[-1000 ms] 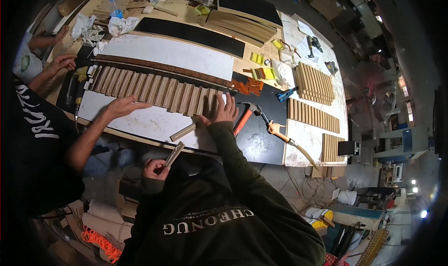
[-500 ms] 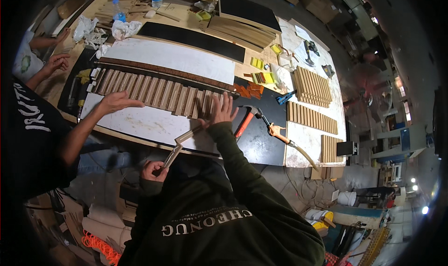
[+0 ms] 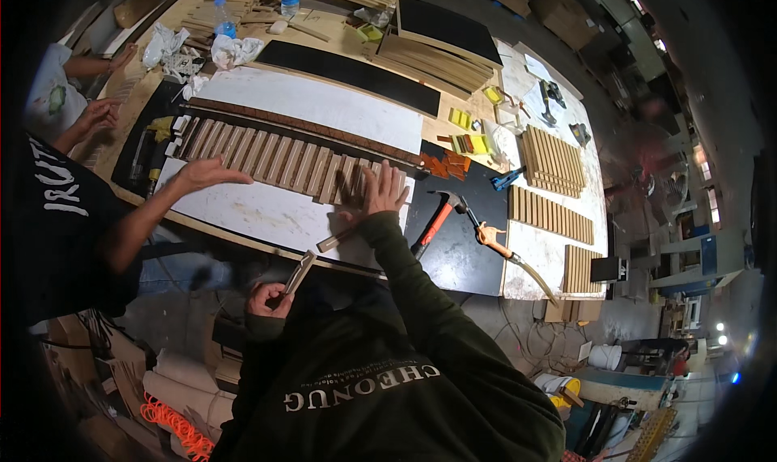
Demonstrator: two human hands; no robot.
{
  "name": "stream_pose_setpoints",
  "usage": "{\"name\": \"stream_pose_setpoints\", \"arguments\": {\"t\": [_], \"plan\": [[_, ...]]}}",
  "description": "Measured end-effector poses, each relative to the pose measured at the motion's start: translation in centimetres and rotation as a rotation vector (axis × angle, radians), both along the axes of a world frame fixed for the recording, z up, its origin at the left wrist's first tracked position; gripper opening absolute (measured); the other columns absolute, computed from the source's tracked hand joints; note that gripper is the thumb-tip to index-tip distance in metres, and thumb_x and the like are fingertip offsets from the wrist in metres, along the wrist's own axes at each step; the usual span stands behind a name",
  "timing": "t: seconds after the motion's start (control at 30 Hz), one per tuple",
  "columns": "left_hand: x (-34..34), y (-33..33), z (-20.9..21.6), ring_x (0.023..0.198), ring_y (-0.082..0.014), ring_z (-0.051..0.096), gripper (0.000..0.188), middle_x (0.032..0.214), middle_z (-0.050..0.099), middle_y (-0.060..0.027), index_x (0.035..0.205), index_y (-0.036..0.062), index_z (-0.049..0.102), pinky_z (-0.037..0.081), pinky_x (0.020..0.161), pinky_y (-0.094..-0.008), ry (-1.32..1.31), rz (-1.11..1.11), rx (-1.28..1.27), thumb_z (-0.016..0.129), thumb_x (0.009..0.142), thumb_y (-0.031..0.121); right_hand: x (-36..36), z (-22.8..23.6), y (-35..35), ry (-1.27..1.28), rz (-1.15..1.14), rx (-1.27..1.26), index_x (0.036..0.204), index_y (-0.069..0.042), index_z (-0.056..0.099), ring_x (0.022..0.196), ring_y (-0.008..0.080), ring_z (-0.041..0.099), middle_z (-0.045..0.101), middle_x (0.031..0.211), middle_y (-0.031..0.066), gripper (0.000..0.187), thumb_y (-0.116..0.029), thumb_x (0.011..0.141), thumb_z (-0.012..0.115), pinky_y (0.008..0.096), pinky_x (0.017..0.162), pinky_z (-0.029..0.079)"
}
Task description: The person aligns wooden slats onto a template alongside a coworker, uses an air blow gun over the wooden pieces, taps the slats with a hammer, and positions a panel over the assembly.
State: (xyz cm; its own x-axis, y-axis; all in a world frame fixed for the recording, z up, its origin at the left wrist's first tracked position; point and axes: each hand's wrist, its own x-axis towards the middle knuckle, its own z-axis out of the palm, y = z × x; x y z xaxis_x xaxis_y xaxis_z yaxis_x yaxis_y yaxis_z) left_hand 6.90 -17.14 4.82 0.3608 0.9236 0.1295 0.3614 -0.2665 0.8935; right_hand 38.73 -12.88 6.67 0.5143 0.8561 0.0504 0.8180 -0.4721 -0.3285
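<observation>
Clock directions run from the centre of the view. A plywood workbench (image 3: 336,45) fills the upper half, its smooth pale top partly covered by a glossy black sheet (image 3: 465,255) at four o'clock and scuffed white sheeting (image 3: 259,207) at nine. A long matte black panel (image 3: 348,77) lies toward half past eleven. At ten o'clock runs the slat row (image 3: 259,154): narrow, straight wooden bars side by side, uneven at their near ends, with a mottled dark brown strip (image 3: 299,130) along their far side. Ribbed wooden sets (image 3: 554,161) sit between two and four o'clock, and a hammer (image 3: 437,223) with a red-and-black handle at three.

The right hand (image 3: 384,191), at twelve o'clock near the centre, is spread wide over the row's right end; contact beneath its palm is hidden. The left hand (image 3: 271,298), at eight, is closed narrowly around a short bar (image 3: 299,274) tilted toward one o'clock. A co-worker's hand (image 3: 206,176), fingers extended, is at half past nine beside the row.

Counted: three ribbed sets, two plastic bottles (image 3: 224,21) at eleven, one hammer, one loose bar (image 3: 333,242) on the white sheeting.
</observation>
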Motion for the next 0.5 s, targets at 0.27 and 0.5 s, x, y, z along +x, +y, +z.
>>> {"name": "stream_pose_setpoints", "arguments": {"t": [0.27, 0.5], "plan": [[-0.8, 0.8, 0.5, 0.071, -0.0192, 0.055, 0.022, 0.081, 0.063, -0.0061, 0.087, 0.005, 0.065, 0.047, 0.067, -0.032, -0.012, 0.041, -0.041, 0.079, 0.071, 0.01, 0.5, 0.5, 1.8, 0.02, -0.076, -0.045, 0.148, -0.033, 0.02, 0.147, 0.0367, 0.002, 0.001, 0.16, 0.0104, 0.118, -0.046, 0.054, 0.089, 0.0643, 0.112, 0.003], [-1.5, 1.1, 0.9, 0.071, -0.0203, 0.055, 0.021, 0.079, 0.063, -0.0059, 0.087, 0.0051, 0.065, 0.047, 0.069, -0.0329, 0.009, 0.032, 0.018, 0.079, 0.072, 0.011, -1.9, -0.8, 2.6, -0.11, 0.069, 0.008, 0.146, -0.032, 0.028, 0.147, 0.0348, 0.005, 0.007, 0.16, 0.0084, 0.097, -0.039, 0.067, 0.083, 0.0657, 0.111, 0.005]]}}
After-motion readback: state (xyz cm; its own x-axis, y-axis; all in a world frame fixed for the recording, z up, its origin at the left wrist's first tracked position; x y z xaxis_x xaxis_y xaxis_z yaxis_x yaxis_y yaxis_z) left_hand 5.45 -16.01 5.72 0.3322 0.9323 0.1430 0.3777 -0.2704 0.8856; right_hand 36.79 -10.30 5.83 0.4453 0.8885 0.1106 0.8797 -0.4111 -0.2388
